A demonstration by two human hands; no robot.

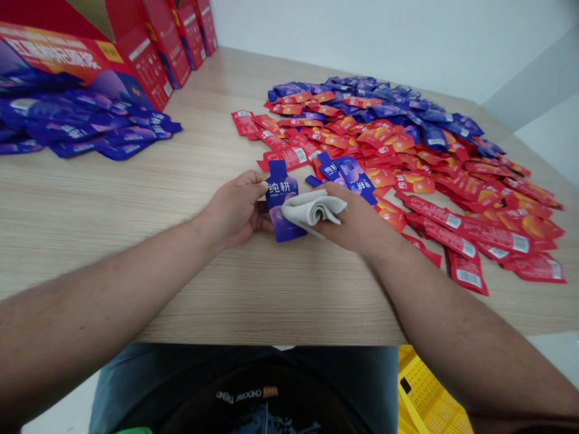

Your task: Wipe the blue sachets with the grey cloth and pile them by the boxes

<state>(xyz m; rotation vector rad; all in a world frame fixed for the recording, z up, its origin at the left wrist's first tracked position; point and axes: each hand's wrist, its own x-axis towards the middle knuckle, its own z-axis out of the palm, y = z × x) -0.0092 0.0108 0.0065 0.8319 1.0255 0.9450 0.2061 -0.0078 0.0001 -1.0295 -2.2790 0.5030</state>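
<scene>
My left hand (233, 211) grips the top of a blue foil sachet (283, 202) printed with white Chinese characters. My right hand (353, 220) presses a folded white cloth (313, 211) against the sachet's lower part, hiding part of its face. Just beyond my right fingers lie several blue sachets (348, 175), at the near edge of a large spread of red and blue sachets (407, 157). Red sachets (465, 229) fan out to the right of my right hand.
A heap of blue sachets (76, 123) lies at the far left of the light wood table (104, 205). Red printed cartons (94, 54) stand behind it along the wall. A yellow plastic crate (425, 392) sits on the floor below the table's near edge.
</scene>
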